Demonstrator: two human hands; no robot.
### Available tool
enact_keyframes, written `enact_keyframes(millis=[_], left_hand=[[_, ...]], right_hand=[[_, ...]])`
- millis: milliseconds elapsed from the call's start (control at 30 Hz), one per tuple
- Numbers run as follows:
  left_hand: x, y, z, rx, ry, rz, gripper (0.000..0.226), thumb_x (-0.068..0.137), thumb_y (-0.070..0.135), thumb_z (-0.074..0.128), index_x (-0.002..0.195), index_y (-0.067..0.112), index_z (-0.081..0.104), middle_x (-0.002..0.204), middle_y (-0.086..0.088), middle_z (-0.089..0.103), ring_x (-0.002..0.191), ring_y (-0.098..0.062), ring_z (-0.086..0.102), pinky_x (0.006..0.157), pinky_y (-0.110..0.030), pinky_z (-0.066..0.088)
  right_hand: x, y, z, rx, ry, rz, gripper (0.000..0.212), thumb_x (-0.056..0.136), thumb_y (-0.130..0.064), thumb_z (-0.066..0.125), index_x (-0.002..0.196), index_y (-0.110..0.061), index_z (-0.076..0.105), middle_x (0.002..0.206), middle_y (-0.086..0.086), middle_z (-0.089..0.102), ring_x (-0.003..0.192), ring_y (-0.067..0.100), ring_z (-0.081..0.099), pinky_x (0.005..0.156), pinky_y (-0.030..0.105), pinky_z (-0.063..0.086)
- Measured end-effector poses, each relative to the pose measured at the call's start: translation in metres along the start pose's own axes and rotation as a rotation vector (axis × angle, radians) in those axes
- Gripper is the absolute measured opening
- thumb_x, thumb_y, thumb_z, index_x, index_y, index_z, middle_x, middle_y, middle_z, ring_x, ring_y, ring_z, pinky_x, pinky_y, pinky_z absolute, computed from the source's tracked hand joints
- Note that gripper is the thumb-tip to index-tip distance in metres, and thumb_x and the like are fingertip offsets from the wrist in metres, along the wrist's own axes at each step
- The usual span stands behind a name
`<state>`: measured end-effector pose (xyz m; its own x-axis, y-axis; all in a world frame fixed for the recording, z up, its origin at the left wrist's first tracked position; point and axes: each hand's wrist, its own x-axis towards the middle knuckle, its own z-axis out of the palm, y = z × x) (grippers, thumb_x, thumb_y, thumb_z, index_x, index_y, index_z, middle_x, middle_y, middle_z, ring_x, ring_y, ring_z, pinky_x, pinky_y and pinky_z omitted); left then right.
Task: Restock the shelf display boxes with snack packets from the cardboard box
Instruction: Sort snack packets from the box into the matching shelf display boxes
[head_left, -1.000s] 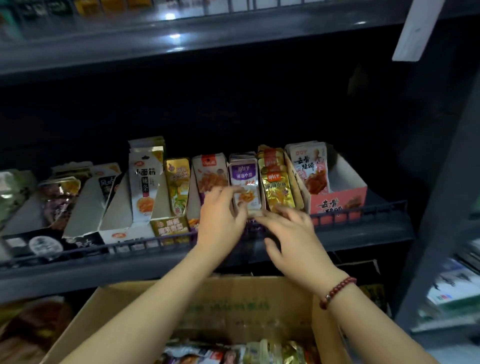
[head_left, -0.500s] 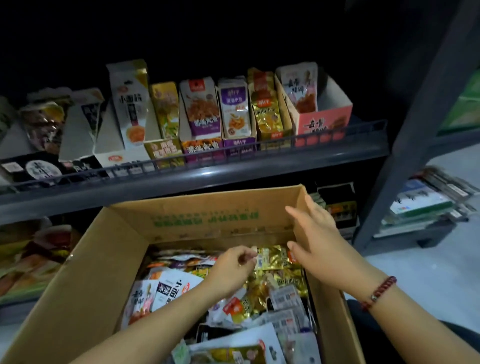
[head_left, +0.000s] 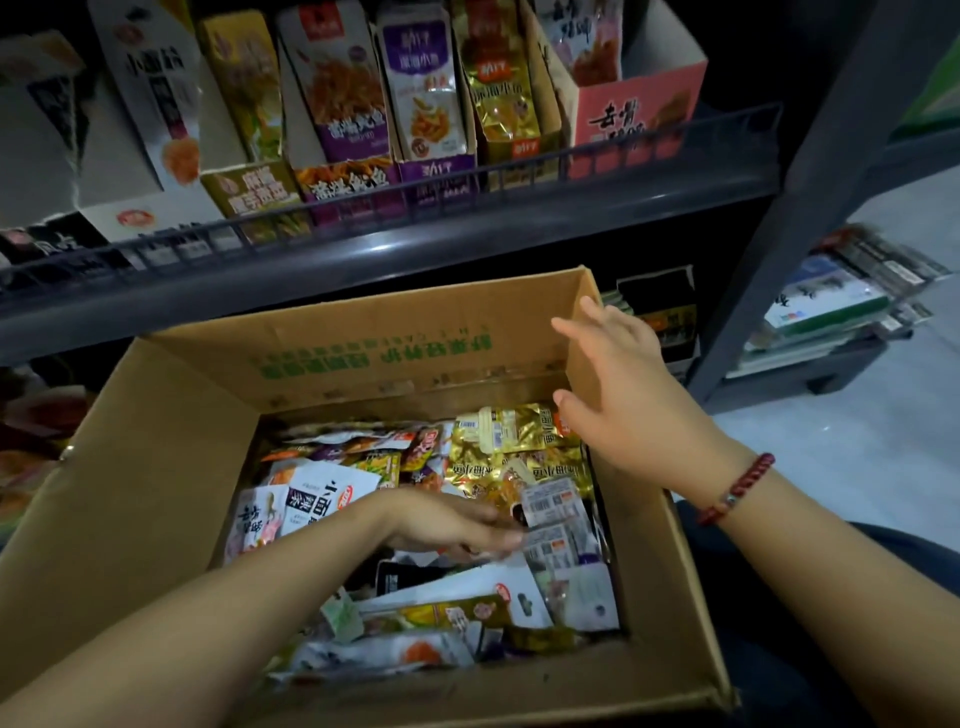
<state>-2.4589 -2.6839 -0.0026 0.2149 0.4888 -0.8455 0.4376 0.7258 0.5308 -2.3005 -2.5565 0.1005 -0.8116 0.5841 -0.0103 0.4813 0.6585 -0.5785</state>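
step: picking, I'm digging in the box (head_left: 156, 467) for the next packet
left hand (head_left: 447, 522): fingers straight, flat on the grey packets (head_left: 553, 514) mid-box; nothing gripped
right hand (head_left: 618, 395): fingers spread, hovering at the box's right wall; empty
packets: loose heap in the box below the shelf (head_left: 415, 249)
axis: grey ones lie flat, long axis running near-to-far, slightly tilted
next: pinch one, lift to matching display box (head_left: 639, 119)

Open cardboard box (head_left: 171, 467) below the shelf, heaped with loose snack packets (head_left: 514, 452): gold, white, purple, lying flat and overlapping. Display boxes (head_left: 636, 122) stand upright behind the shelf rail, packets upright inside.
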Motion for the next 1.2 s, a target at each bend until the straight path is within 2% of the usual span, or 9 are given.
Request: enact_keyframes(millis=[133,233,433,600,700,800,967,1067,1200], left_hand=[[0.000,-0.002,0.002,0.105,0.050,0.072,0.048,0.087,0.021,0.071,0.130,0.010,0.053,0.100,0.006,0.062,0.095,-0.007,0.063,0.083,-0.019,0.051],[0.006,-0.004,0.008,0.188,0.129,0.108,0.014,0.082,0.024,0.076,0.084,0.019,0.063,0.070,0.017,0.055,0.066,-0.002,0.052,0.068,-0.024,0.041],[0.017,-0.010,0.019,0.033,0.314,0.068,0.021,0.081,0.020,0.077,0.097,0.006,0.075,0.086,0.013,0.069,0.088,-0.006,0.060,0.088,-0.027,0.044],[0.007,-0.004,0.018,-0.079,0.383,0.003,0.029,0.080,0.017,0.078,0.105,0.004,0.073,0.119,-0.009,0.067,0.116,-0.029,0.057,0.108,-0.043,0.041],[-0.014,0.006,0.004,-0.125,0.439,0.051,0.008,0.081,0.018,0.077,0.087,0.014,0.077,0.069,0.007,0.069,0.066,-0.008,0.061,0.067,-0.023,0.051],[-0.035,0.012,-0.011,-0.170,0.532,0.143,0.045,0.086,0.019,0.072,0.045,0.029,0.057,0.045,0.006,0.036,0.043,-0.011,0.029,0.051,-0.023,0.027],[-0.071,0.025,-0.009,-0.353,0.678,0.308,0.017,0.093,0.008,0.060,0.076,0.011,0.058,0.046,0.010,0.051,0.038,-0.003,0.041,0.043,-0.016,0.031],[-0.091,0.033,-0.004,-0.520,0.717,0.418,0.009,0.094,0.003,0.056,0.089,0.007,0.062,0.071,0.001,0.072,0.059,-0.008,0.066,0.051,-0.017,0.047],[-0.110,0.030,0.006,-0.664,0.880,0.522,0.011,0.094,0.004,0.055,0.091,0.011,0.064,0.080,-0.001,0.075,0.073,-0.017,0.069,0.062,-0.026,0.050]], right_hand=[[0.000,0.001,0.001,0.001,0.006,0.008,0.065,0.093,-0.025,0.056,0.149,-0.026,0.023,0.160,-0.004,0.004,0.144,0.010,-0.005,0.116,0.037,0.013],[0.000,0.001,0.001,-0.009,0.007,0.007,0.066,0.093,-0.025,0.056,0.149,-0.026,0.023,0.160,-0.004,0.004,0.144,0.010,-0.005,0.116,0.037,0.012],[-0.001,0.000,0.000,-0.003,0.012,0.001,0.064,0.093,-0.024,0.056,0.149,-0.027,0.024,0.160,-0.004,0.002,0.144,0.008,-0.006,0.115,0.035,0.015],[-0.001,0.000,0.000,0.002,0.012,-0.001,0.063,0.093,-0.024,0.055,0.149,-0.027,0.025,0.160,-0.004,0.002,0.144,0.009,-0.006,0.115,0.034,0.015],[-0.001,0.001,0.000,-0.009,0.010,-0.008,0.063,0.093,-0.026,0.055,0.149,-0.028,0.025,0.160,-0.002,0.003,0.145,0.011,-0.006,0.115,0.034,0.016],[0.000,0.001,0.000,-0.040,0.004,-0.011,0.061,0.094,-0.029,0.053,0.148,-0.029,0.025,0.160,-0.001,0.002,0.145,0.013,-0.007,0.116,0.035,0.016],[0.001,-0.002,0.001,-0.118,0.002,-0.003,0.058,0.095,-0.034,0.050,0.147,-0.034,0.025,0.160,0.000,0.004,0.146,0.017,-0.006,0.117,0.038,0.004],[0.002,-0.005,0.000,-0.119,0.021,0.010,0.051,0.097,-0.036,0.044,0.146,-0.035,0.027,0.160,0.000,0.008,0.146,0.017,-0.004,0.116,0.034,0.000],[0.005,-0.012,-0.003,0.034,0.111,-0.062,0.033,0.101,-0.031,0.038,0.130,-0.036,0.051,0.150,-0.009,0.034,0.144,0.009,0.006,0.112,0.025,-0.007]])
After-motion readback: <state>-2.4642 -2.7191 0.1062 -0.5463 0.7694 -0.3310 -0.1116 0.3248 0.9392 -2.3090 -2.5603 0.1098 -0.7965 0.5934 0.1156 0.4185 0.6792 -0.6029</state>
